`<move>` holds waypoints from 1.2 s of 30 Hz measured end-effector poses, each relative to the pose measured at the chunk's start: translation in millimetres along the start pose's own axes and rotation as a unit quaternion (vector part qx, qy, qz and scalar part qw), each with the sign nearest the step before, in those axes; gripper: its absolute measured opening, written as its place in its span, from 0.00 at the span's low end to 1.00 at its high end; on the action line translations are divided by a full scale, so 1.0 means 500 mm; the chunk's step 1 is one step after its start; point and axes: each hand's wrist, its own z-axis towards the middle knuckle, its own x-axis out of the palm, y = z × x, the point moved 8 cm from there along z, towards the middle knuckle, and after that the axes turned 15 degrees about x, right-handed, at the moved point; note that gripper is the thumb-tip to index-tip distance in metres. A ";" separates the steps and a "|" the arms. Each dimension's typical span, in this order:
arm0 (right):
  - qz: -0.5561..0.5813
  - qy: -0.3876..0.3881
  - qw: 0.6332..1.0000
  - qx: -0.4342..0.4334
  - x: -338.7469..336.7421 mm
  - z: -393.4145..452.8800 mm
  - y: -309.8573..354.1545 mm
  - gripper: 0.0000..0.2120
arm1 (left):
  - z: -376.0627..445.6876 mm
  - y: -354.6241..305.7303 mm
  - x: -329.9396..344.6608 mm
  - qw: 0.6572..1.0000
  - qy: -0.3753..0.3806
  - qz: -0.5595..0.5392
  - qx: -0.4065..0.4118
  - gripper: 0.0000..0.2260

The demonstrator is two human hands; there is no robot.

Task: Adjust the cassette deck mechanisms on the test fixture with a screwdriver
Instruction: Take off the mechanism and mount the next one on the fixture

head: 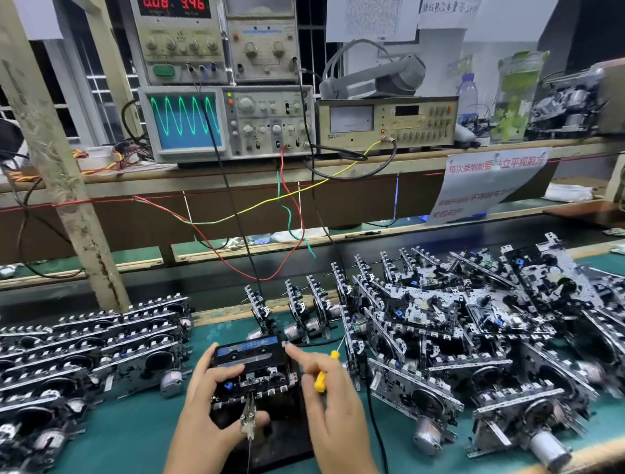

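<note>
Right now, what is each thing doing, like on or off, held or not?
Green-trace oscilloscope: on, showing waves.
Red-digit power supply: on.
Black cassette with blue label: loaded in the fixture mechanism.
Yellow-handled screwdriver: held.
Left hand: gripping the mechanism.
Right hand: holding screwdriver, forefinger pointing.

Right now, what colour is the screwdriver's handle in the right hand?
Yellow; the small plastic-handled screwdriver shows best in the head view.

Even overhead light is brightening the bench; the oscilloscope screen [185,119] is glowing green. Wide-angle distortion is bending the edges, and outer mechanisms are smearing into blur.
</note>
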 end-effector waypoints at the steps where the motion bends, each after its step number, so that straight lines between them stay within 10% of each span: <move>1: 0.029 0.002 1.000 0.007 -0.015 0.000 0.010 0.09 | 0.001 -0.002 0.000 1.000 0.011 0.000 0.000 0.32; 10: 0.255 -0.065 0.953 0.152 -0.136 -0.033 -0.023 0.17 | 0.057 -0.052 -0.042 0.982 0.160 0.098 0.026 0.11; 15: 0.284 -0.069 0.937 0.192 -0.140 -0.030 -0.037 0.12 | 0.112 -0.081 0.043 0.900 0.330 0.279 0.054 0.43; 19: 0.291 -0.072 0.933 0.199 -0.132 -0.018 -0.025 0.07 | 0.133 -0.083 0.067 0.856 0.374 0.350 0.072 0.47; 25: 0.316 -0.080 0.937 0.126 -0.147 -0.009 0.051 0.07 | 0.131 -0.151 -0.020 0.995 0.094 0.015 0.012 0.36; 29: 0.325 -0.043 0.942 0.074 -0.133 -0.013 0.111 0.07 | 0.063 -0.165 -0.036 0.928 -0.008 -0.355 -0.114 0.27; 36: 0.322 -0.007 0.944 0.067 -0.090 -0.025 0.129 0.07 | 0.002 -0.172 -0.062 0.880 -0.064 -0.457 -0.115 0.22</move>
